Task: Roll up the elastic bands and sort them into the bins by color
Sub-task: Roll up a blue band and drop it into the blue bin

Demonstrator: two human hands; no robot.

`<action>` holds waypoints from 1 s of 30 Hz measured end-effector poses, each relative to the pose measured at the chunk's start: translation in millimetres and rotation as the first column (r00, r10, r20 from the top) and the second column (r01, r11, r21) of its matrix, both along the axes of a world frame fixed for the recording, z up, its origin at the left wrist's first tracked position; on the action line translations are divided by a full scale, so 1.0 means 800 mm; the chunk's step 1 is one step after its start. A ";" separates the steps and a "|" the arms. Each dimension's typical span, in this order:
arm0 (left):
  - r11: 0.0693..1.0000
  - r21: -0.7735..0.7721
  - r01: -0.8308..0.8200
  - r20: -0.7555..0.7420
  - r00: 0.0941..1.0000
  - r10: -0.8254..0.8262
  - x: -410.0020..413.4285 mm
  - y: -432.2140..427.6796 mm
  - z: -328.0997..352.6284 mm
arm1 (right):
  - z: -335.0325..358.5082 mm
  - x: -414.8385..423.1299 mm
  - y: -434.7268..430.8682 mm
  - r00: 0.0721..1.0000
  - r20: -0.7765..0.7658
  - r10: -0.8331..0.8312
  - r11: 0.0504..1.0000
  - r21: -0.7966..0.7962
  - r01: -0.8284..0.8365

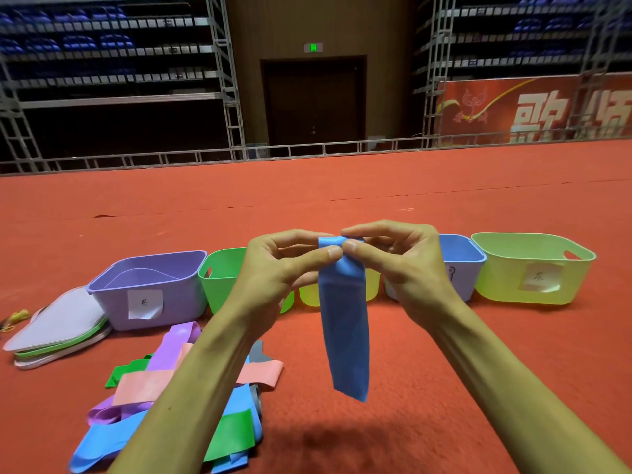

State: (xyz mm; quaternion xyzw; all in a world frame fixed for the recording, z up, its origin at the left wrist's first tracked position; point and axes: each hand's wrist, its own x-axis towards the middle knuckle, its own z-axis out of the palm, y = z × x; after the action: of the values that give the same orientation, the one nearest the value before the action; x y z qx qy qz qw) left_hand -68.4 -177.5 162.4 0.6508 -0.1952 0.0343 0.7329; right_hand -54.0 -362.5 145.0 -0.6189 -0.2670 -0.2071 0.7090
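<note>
While the unsorted pile of bands (178, 405) lies nearest, on the red floor (444, 388) at the near left under the left forearm, the blue band (345, 319) hangs in the air above it, its lower end clear of the floor. The left hand (273, 268) and the right hand (407, 265) meet at its top edge, thumbs almost tip to tip. The fingers (321, 254) of each hand pinch that edge between thumb and forefinger, and a first small turn seems to be started there. To roll it well, I judge that this first turn should be tight and square to the long edges, with both thumbs feeding evenly so the roll does not cone to one side. The hanging tail gives a light pull, which helps. Elastic is likely to spring open if the pinch slackens, so one hand should hold the roll until it is dropped. Beyond the hands stands the row of bins: the purple bin (150, 285) at the left, the green bin (219, 278), a yellow bin (307, 297) that is mostly hidden, the blue bin (461, 258) just behind the right hand, and the pale green bin (533, 268) at the far right. The blue bin is the likely destination.
</note>
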 end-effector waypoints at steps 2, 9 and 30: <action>1.000 -0.006 -0.007 -0.021 1.000 0.007 -0.002 -0.003 0.000 | 0.001 -0.001 -0.001 1.000 0.007 0.011 1.000 0.007 -0.011; 0.999 -0.014 -0.046 0.009 0.999 0.046 -0.001 -0.004 0.003 | 0.000 -0.003 -0.001 0.998 -0.007 0.058 0.998 0.038 -0.058; 0.999 -0.028 -0.025 0.014 1.000 0.025 -0.002 -0.001 -0.001 | 0.002 -0.004 0.000 0.997 -0.068 0.026 0.996 -0.084 -0.032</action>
State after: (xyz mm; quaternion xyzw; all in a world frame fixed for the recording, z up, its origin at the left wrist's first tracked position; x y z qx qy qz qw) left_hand -69.8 -178.5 162.0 0.6427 -0.1919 0.0510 0.7400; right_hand -57.5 -362.7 146.8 -0.6510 -0.2609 -0.1646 0.6935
